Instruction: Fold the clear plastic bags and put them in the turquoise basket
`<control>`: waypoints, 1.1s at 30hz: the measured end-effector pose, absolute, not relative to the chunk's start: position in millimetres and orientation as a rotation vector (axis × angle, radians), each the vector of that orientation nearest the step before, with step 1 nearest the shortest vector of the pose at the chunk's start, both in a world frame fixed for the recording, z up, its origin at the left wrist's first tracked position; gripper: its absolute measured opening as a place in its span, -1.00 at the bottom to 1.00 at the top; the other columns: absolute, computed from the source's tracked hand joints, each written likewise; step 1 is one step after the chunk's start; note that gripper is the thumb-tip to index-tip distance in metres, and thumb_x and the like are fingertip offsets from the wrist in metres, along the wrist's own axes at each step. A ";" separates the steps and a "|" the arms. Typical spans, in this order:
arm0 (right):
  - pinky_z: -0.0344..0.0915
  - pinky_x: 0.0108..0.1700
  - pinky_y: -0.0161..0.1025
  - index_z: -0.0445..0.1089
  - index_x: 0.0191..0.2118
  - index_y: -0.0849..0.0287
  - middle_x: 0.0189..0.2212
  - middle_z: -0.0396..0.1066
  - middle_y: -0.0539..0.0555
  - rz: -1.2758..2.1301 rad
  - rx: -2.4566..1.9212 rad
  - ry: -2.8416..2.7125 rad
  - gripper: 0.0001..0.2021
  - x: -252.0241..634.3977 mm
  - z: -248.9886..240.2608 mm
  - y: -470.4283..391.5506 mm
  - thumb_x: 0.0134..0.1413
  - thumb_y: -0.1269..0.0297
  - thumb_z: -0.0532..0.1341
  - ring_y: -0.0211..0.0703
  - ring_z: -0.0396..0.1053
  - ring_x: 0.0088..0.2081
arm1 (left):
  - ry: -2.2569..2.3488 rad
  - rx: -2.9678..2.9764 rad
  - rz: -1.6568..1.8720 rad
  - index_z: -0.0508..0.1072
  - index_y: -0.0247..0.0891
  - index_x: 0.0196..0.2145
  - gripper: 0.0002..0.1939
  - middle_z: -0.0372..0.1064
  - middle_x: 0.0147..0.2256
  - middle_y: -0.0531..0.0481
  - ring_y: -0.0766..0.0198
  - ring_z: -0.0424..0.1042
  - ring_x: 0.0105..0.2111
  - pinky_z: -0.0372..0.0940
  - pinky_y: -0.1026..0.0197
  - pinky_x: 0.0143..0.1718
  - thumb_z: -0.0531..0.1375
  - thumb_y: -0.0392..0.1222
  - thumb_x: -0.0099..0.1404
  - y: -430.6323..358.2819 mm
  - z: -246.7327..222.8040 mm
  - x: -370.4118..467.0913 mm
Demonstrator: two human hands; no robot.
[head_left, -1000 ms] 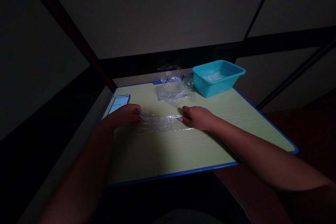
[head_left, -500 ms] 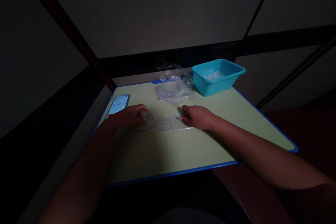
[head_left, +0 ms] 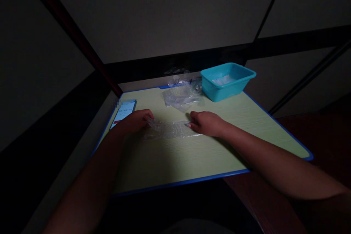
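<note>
Dim walls and dark beams close in around a pale green table (head_left: 192,153) with a blue edge, lit only across its top. At its far left corner a phone (head_left: 124,112) lies flat with its screen glowing. Just right of it my left hand (head_left: 135,121) rests on the tabletop, fingers curled down and pinching the left end of a clear plastic bag (head_left: 170,129). The bag lies flat on the table between my two hands, stretched sideways into a long narrow strip, crinkled and shiny, so thin that the green shows through it. My right hand (head_left: 207,123) presses its bent fingertips onto the bag's right end, pinning it down; whether they pinch it too I cannot tell.

I judge this to be the smoothing and folding step. The next move would call for steady tension from both ends and a light touch, since film this thin bunches and slips easily.

Behind, more crumpled clear bags (head_left: 182,93) sit in a loose heap, and to their right a turquoise plastic tub (head_left: 227,82) stands at the table's far edge.
</note>
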State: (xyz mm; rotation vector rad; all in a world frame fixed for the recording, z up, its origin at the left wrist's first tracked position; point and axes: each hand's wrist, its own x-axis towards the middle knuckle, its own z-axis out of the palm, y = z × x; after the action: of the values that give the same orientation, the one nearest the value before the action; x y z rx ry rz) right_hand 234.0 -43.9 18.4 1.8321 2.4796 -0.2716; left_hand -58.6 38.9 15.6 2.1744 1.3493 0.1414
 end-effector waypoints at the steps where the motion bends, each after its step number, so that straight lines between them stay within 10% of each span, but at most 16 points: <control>1: 0.04 -0.43 -0.26 0.30 -0.09 0.17 -0.30 0.50 0.18 -0.273 1.832 2.482 -0.66 233.8 18.5 -43.8 0.23 0.02 0.03 -0.03 0.43 -0.31 | 1.357 2.182 0.136 0.38 -0.21 -0.29 -0.72 0.41 -0.45 0.10 0.26 0.39 -0.43 0.19 0.27 -0.41 0.05 -0.27 -0.02 38.5 15.5 -58.2; 33: 0.03 -0.43 -0.26 0.31 -0.08 0.18 -0.29 0.50 0.19 -0.288 1.820 2.515 -0.66 234.6 18.3 -44.1 0.23 0.03 0.04 -0.02 0.44 -0.30 | 1.315 2.228 0.030 0.41 -0.21 -0.28 -0.74 0.38 -0.42 0.08 0.26 0.37 -0.41 0.21 0.27 -0.38 0.06 -0.17 0.05 33.8 30.7 -58.3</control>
State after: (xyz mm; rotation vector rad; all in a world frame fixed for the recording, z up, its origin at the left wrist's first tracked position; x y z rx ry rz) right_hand 234.6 -44.1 18.3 1.8199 2.5148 -0.2878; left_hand -58.3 33.8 30.7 2.2275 1.3148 0.0303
